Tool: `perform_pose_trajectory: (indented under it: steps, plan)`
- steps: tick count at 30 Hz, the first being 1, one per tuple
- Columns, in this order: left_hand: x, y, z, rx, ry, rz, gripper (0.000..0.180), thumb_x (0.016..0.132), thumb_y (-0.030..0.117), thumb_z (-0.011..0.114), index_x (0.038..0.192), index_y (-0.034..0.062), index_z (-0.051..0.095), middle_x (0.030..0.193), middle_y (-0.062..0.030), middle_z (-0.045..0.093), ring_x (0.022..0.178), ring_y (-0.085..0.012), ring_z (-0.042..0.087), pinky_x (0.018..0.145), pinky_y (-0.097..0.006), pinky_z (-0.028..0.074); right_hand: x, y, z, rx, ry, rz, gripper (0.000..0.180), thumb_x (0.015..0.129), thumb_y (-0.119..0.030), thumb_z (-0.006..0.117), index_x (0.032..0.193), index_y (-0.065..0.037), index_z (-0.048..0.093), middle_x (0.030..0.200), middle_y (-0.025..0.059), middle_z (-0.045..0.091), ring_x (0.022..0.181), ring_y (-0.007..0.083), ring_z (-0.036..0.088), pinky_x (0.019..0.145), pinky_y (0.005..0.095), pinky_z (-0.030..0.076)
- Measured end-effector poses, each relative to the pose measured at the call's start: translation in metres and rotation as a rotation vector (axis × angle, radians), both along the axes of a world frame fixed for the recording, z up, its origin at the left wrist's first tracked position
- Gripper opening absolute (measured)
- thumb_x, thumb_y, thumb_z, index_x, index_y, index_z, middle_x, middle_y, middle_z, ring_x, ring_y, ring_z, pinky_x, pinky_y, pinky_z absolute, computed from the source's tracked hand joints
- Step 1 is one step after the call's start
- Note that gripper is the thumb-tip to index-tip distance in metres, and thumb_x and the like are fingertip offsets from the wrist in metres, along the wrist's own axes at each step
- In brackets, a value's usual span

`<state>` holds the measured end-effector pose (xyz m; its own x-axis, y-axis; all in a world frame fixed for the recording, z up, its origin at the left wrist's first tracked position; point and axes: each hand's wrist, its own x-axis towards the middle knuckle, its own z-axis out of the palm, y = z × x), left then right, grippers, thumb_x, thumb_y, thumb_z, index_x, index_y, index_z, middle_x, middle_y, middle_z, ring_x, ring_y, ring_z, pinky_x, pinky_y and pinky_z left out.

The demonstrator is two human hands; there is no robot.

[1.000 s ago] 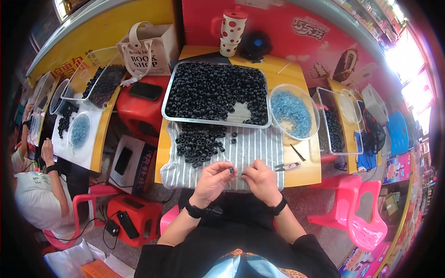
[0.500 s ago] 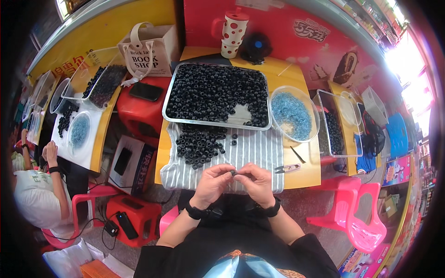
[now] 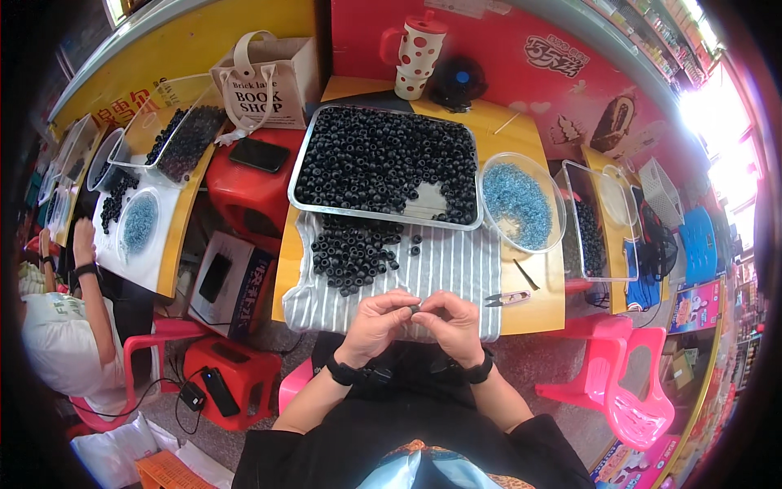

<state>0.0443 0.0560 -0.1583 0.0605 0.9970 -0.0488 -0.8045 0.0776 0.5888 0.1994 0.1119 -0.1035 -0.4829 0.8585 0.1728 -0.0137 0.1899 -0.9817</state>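
My left hand (image 3: 375, 328) and my right hand (image 3: 453, 326) meet over the near edge of a striped cloth (image 3: 460, 265). Their fingertips pinch a small dark bead (image 3: 414, 309) between them, mostly hidden by the fingers. Beyond them, a heap of loose black beads (image 3: 350, 262) with holes lies on the cloth. Behind the heap stands a clear tray (image 3: 427, 200) filled with the same black beads. To its right is a round clear tub (image 3: 562, 213) holding small light blue pieces (image 3: 519, 205). Thread snips (image 3: 511, 298) lie right of my right hand.
A thin dark strip (image 3: 526, 275) lies near the snips. At the table's back stand a dotted tumbler (image 3: 421, 55) and a black fan (image 3: 458, 81). A red stool (image 3: 236, 196) holds a phone (image 3: 259, 154). Another person's hand (image 3: 85, 243) is at the left table.
The view has shifted slightly. My hands stay together at the bead, with small finger movements. At the left table, the other person's hand has lifted away from the table edge.
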Motion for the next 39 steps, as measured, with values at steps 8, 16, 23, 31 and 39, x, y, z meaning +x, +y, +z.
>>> perform_pose_trajectory:
  steps: [8, 16, 23, 31, 39]
  plan:
    - [-0.004, -0.002, 0.018, -0.047, -0.066, -0.020, 0.052, 0.087, -0.005, 0.062, 0.136, 0.0000, 0.045, 0.096, -0.0036, 0.062, 0.088, -0.0113, 0.063, 0.079, -0.024, 0.054, 0.004, 0.007, 0.012, -0.125, -0.107, 0.241, 0.025, 0.081, -0.002, 0.071, 0.106, 0.000, 0.066, 0.087, 0.0039, 0.069, 0.074, 0.0064, 0.061, 0.064, 0.0224, 0.049]
    - [-0.006, -0.003, 0.006, -0.050, -0.059, -0.059, 0.054, 0.084, -0.006, 0.064, 0.134, -0.0015, 0.046, 0.092, -0.0050, 0.062, 0.084, -0.0134, 0.063, 0.076, -0.026, 0.053, 0.004, 0.018, 0.006, 0.043, -0.076, 0.351, 0.020, 0.083, -0.007, 0.068, 0.102, -0.001, 0.066, 0.083, 0.0098, 0.068, 0.073, 0.0169, 0.066, 0.067, 0.0295, 0.050]
    - [-0.004, 0.004, 0.008, -0.089, -0.012, -0.082, 0.042, 0.087, 0.000, 0.062, 0.128, -0.0026, 0.052, 0.103, -0.0104, 0.066, 0.088, -0.0166, 0.066, 0.078, -0.028, 0.054, 0.003, 0.020, -0.001, 0.054, -0.098, 0.265, 0.016, 0.082, -0.008, 0.069, 0.096, -0.001, 0.067, 0.074, 0.0085, 0.065, 0.067, 0.0148, 0.062, 0.062, 0.0279, 0.047]
    - [-0.007, 0.004, 0.006, 0.020, -0.044, -0.115, 0.040, 0.094, 0.005, 0.057, 0.132, -0.0049, 0.049, 0.115, -0.0201, 0.063, 0.103, -0.0271, 0.064, 0.088, -0.031, 0.051, 0.136, 0.090, 0.069, 0.379, -0.390, -0.652, 0.017, 0.080, 0.002, 0.067, 0.097, 0.000, 0.064, 0.077, 0.0021, 0.059, 0.064, 0.0092, 0.054, 0.059, 0.0265, 0.046]
    - [-0.004, 0.008, 0.002, 0.021, -0.086, -0.104, 0.035, 0.094, 0.005, 0.057, 0.126, -0.0055, 0.052, 0.111, -0.0182, 0.065, 0.098, -0.0245, 0.065, 0.083, -0.029, 0.052, 0.123, 0.105, 0.055, 0.374, -0.435, -0.387, 0.020, 0.079, 0.001, 0.069, 0.099, 0.000, 0.065, 0.081, 0.0043, 0.061, 0.070, 0.0100, 0.058, 0.064, 0.0247, 0.048]
